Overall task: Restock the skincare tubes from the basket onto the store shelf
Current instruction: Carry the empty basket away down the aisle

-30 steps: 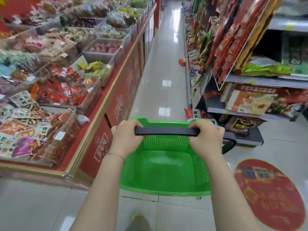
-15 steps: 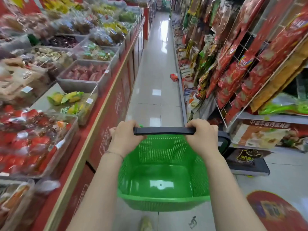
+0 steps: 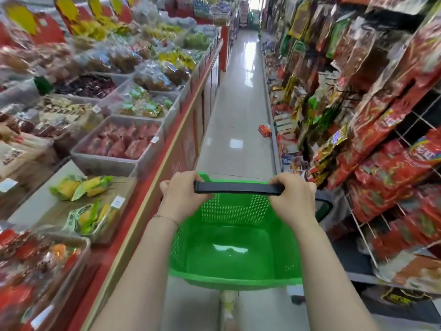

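Under both hands: green basket [image 3: 233, 281], straight below the black handle [image 3: 238, 188], open top facing the camera. Left hand [image 3: 182, 199] curled round the handle's left end, right hand [image 3: 294, 201] curled round its right end; hands apart, bare bar between them. Thin bracelet [image 3: 165, 217] on left wrist. Left of basket: red counter [image 3: 152, 194] carrying clear bins [image 3: 119, 144] of packed snacks. Right of basket: wire racks of red packets [image 3: 386, 163]. Ahead of basket: tiled floor [image 3: 236, 115], small red box [image 3: 265, 130] on it by the right-hand shelving. Picture edges blurred.
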Demonstrator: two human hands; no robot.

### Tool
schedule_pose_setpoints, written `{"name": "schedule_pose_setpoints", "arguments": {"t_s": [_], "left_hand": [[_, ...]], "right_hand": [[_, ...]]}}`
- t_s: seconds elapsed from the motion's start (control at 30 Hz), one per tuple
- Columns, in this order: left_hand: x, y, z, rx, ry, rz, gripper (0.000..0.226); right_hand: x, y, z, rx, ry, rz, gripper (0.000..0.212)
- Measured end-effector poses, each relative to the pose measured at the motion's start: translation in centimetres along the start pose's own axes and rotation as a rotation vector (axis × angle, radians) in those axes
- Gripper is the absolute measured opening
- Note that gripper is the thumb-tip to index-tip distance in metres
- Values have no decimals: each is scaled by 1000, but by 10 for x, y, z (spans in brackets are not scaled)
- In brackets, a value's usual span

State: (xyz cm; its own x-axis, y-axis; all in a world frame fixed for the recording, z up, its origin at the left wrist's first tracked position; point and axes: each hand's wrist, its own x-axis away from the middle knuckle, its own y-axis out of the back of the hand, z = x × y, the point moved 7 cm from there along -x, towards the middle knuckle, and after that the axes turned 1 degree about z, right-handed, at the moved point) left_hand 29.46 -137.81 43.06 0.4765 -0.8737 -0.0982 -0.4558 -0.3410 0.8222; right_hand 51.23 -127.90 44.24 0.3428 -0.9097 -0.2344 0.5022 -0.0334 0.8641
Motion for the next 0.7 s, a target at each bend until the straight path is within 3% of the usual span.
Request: {"name": "schedule_pose_setpoints", "arguments": {"t_s": [0.33,0.7], "left_hand": [[-201,-19,-4,-17,53,-23,18],[-368,-58,5,-14,58,-41,22]], "right_hand": [[-207,-47,-8,-13,18,42,20],[-370,-100,-29,0,12,48,16]]}}
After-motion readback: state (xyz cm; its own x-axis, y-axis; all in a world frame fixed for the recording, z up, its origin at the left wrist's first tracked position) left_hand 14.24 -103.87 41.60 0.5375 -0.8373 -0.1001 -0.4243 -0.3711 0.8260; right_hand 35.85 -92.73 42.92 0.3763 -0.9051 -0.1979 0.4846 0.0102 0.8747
